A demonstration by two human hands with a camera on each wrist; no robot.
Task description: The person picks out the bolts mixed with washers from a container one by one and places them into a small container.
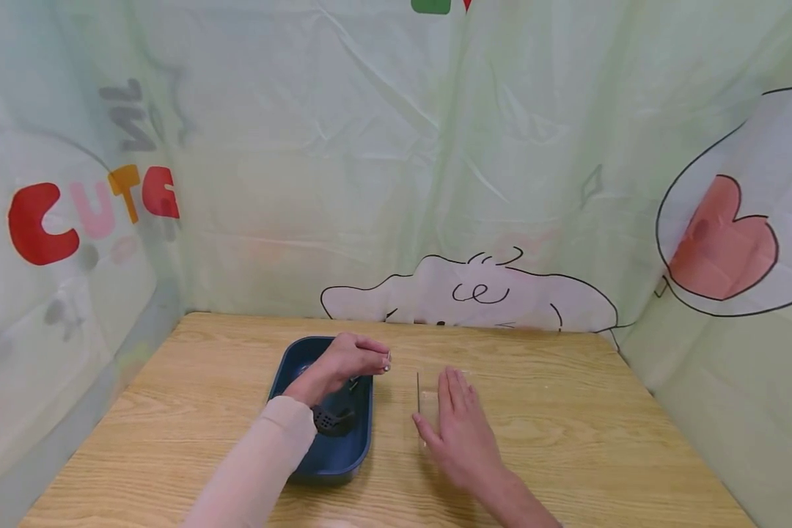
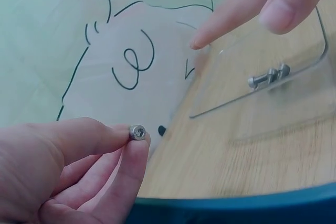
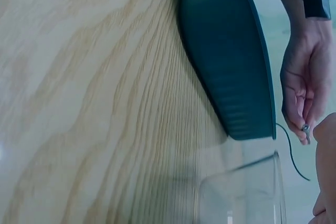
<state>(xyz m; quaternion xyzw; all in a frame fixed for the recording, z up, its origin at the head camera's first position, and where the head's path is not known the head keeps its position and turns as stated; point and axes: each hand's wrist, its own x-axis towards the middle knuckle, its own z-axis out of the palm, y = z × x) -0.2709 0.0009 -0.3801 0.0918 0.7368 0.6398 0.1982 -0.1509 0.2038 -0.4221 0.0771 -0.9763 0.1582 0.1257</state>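
Observation:
My left hand [image 1: 343, 364] is raised over the right edge of a dark blue tray [image 1: 330, 469], pinching a small silver socket-head bolt [image 2: 137, 132] between thumb and fingertips. The bolt's hex recess faces the left wrist camera. My right hand [image 1: 465, 433] is at a clear plastic container [image 3: 241, 190] on the table, fingers straight and thumb spread. In the left wrist view several silver bolts [image 2: 270, 76] lie together at the clear container. Whether the right hand touches its wall cannot be made out.
Inside the tray lie a black perforated piece [image 1: 333, 420] and some small metal parts, partly hidden by the left arm. A wooden table [image 1: 567, 440] carries everything. Printed curtain [image 1: 383, 183] hangs behind and at both sides.

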